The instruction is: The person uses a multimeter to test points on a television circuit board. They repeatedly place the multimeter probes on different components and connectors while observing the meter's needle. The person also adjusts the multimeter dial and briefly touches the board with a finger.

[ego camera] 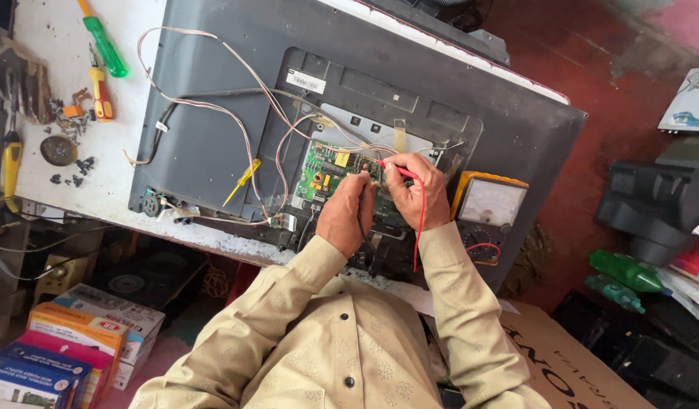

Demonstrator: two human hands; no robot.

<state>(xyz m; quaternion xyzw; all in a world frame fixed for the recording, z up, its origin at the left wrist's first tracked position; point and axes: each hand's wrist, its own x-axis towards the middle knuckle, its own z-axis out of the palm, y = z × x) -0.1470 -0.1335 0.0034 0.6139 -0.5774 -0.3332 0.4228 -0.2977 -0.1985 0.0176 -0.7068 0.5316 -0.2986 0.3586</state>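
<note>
A green printed circuit board [326, 173] is seen seated in the opened back of a dark grey flat-panel television [213, 129], which lies face down on a white workbench [54, 53]. Both hands are placed on the board's 3 o'clock end, close together, nearly touching. The left hand [346, 213] is closed around a thin black test probe [361, 198]; its tip is hidden. The right hand [417, 189] is pinched on a thin red test probe [395, 168], whose long axis runs from 3 o'clock to 9 o'clock, the tip pointing at 9 o'clock onto the board. A red lead [420, 227] is seen hanging toward 6 o'clock from that hand. A yellow-cased analogue multimeter [489, 204] is set just beside the right hand at 3 o'clock. A small yellow screwdriver [243, 180] lies on the panel at 9 o'clock of the board.
</note>
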